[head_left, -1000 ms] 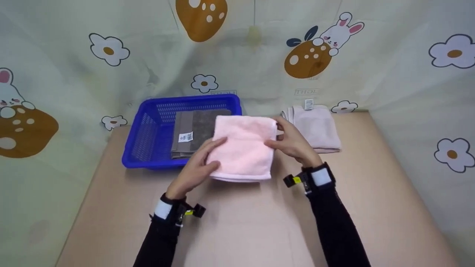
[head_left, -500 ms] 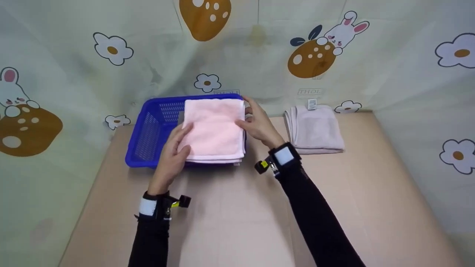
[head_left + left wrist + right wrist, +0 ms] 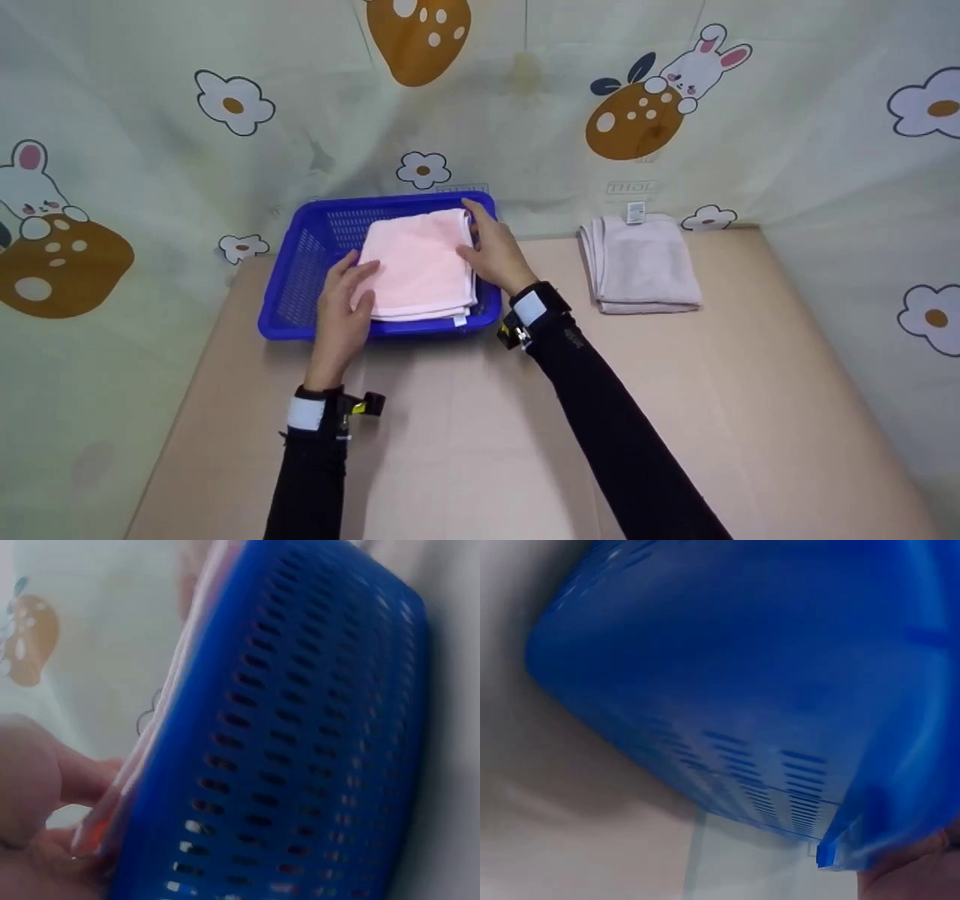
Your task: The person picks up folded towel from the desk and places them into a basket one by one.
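A folded pink towel [image 3: 420,262] lies level with the rim in the right part of the blue plastic basket [image 3: 296,330]. At the towel's left edge, my left hand [image 3: 341,315] holds it with the thumb on top. The left wrist view shows the left fingers [image 3: 79,780] around the towel's edge, just over the basket wall [image 3: 300,720]. My right hand [image 3: 495,251] grips the right edge near the far corner, thumb on top. Only a bit of that hand [image 3: 915,874] appears beyond the basket rim in the right wrist view. The grey towel underneath is hidden.
A folded pale pinkish-grey towel [image 3: 645,262] with a white label [image 3: 636,213] lies right of the basket on the tan tabletop [image 3: 465,435]. A patterned curtain [image 3: 525,112] hangs close behind the basket and along the sides.
Both hands have carried the pink towel left and away from me, then lowered it into the basket over the grey towel, which is now covered. The other folded towel stays put.
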### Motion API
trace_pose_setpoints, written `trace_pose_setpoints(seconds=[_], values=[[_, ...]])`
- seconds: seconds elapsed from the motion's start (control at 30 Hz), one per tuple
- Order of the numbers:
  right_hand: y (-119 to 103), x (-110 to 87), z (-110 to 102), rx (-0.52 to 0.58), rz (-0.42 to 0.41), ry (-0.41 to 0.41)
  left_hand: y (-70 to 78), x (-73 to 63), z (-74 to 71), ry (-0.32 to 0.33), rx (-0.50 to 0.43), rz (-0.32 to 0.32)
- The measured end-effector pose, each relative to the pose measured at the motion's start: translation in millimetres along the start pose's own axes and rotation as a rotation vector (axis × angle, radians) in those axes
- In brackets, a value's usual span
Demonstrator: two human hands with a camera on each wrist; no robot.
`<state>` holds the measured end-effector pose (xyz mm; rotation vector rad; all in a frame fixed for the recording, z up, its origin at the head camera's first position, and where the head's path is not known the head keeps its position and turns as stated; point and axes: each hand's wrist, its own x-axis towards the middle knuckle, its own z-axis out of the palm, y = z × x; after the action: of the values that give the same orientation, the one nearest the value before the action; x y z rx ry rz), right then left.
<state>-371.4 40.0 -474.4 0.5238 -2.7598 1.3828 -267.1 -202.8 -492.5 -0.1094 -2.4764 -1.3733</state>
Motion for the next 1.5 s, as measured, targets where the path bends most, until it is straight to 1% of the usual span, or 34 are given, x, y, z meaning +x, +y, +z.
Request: trace_pose_setpoints(seconds=[0.07,0.17,0.27,0.33,0.43,0.5,0.53,0.6,0.7,0.77,0.87,0.97,1.1,1.17,1.23,1.3,1.4,1.5], values=[[0.0,1.0,2.6,-0.042,-0.029,0.016,-0.4,-0.4,2.2,0.026,0.079,-0.001],[0.8,1.7,7.4,-0.088,-0.071,0.057,-0.1,-1.1,6.2,0.046,0.18,-0.003],[4.8,2.3,13.4,-0.1,-0.113,0.115,0.0,-1.5,10.8,0.06,0.237,0.022],[7.7,2.3,16.7,-0.096,-0.139,0.15,-0.2,-1.6,13.6,0.091,0.225,0.062],[11.7,2.5,19.7,-0.073,-0.174,0.2,0.2,-1.9,16.5,0.153,0.176,0.135],[12.7,2.3,20.3,-0.062,-0.181,0.223,0.1,-1.8,18.0,0.179,0.173,0.169],[13.3,2.0,20.5,-0.066,-0.178,0.23,-0.2,-1.8,19.1,0.18,0.19,0.175],[13.6,1.2,20.8,-0.097,-0.163,0.232,-0.4,-2.3,21.1,0.164,0.253,0.168],[13.0,1.0,22.0,-0.157,-0.138,0.23,-1.5,-3.1,23.2,0.117,0.393,0.141],[12.6,1.0,23.0,-0.197,-0.136,0.238,-1.3,-3.9,23.7,0.092,0.477,0.117],[11.6,1.2,23.8,-0.255,-0.125,0.254,-0.8,-5.2,22.9,0.053,0.561,0.076],[10.3,1.0,23.7,-0.358,-0.106,0.238,-1.1,-5.6,21.7,0.026,0.591,0.049],[9.9,0.7,24.0,-0.514,-0.081,0.183,-2.6,-5.0,20.3,-0.001,0.62,0.054],[10.5,0.3,23.9,-0.562,-0.07,0.156,-3.2,-5.0,20.1,-0.015,0.634,0.055],[11.2,-0.4,23.5,-0.578,-0.051,0.132,-3.5,-5.3,19.7,-0.036,0.655,0.049],[11.7,-0.9,22.8,-0.569,-0.036,0.116,-3.5,-5.8,19.1,-0.058,0.676,0.044],[11.9,-1.5,22.0,-0.562,-0.026,0.1,-3.5,-6.6,18.2,-0.096,0.704,0.042],[12.0,-1.0,21.9,-0.577,-0.018,0.084,-3.7,-6.6,17.3,-0.117,0.716,0.043]])
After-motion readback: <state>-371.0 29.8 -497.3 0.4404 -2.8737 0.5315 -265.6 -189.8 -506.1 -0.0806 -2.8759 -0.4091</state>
